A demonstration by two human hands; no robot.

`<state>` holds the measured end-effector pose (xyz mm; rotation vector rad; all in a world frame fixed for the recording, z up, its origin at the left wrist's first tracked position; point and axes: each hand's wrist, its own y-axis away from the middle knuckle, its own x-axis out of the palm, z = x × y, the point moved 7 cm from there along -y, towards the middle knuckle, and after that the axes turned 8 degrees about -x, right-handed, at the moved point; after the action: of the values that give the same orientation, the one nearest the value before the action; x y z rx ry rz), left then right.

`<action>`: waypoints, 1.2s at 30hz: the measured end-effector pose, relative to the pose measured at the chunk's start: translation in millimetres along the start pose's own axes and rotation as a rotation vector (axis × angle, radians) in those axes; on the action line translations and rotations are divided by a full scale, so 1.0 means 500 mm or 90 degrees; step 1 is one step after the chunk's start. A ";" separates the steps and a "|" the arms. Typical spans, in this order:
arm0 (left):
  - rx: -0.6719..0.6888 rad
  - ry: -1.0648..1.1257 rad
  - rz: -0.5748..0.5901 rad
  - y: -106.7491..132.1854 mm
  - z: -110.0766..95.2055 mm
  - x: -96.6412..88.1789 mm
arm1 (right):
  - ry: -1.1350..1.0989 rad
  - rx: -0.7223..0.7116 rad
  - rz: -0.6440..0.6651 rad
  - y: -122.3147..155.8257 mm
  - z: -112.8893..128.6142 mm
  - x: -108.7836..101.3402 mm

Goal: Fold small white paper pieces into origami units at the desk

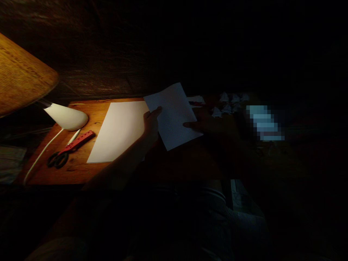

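Observation:
A small white sheet of paper [174,114] is held tilted above a dim wooden table [81,170]. My left hand [151,123] grips its left edge, thumb on top. My right hand [205,123], dark in shadow, pinches its right edge with a finger laid on the paper. A larger white sheet [116,132] lies flat on the table just left of my left hand.
A white lamp [66,116] with a cord lights the table's left end. Red-handled scissors [69,148] and a white pen [74,136] lie beside it. Several folded white paper pieces [230,103] sit at the back right. A woven shade [19,76] fills the far left.

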<state>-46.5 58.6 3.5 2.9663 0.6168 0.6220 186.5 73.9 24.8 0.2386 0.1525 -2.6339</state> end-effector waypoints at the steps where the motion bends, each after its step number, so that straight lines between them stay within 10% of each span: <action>1: 0.003 0.001 -0.001 0.000 0.000 0.000 | -0.003 -0.003 0.008 -0.002 -0.002 0.001; 36: 0.062 0.002 0.017 -0.011 -0.016 -0.002 | -0.009 -0.009 0.048 -0.003 -0.009 0.007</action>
<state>-52.4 63.1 9.6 3.0694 0.6270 0.6154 183.1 74.3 20.0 0.2164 0.1550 -2.5578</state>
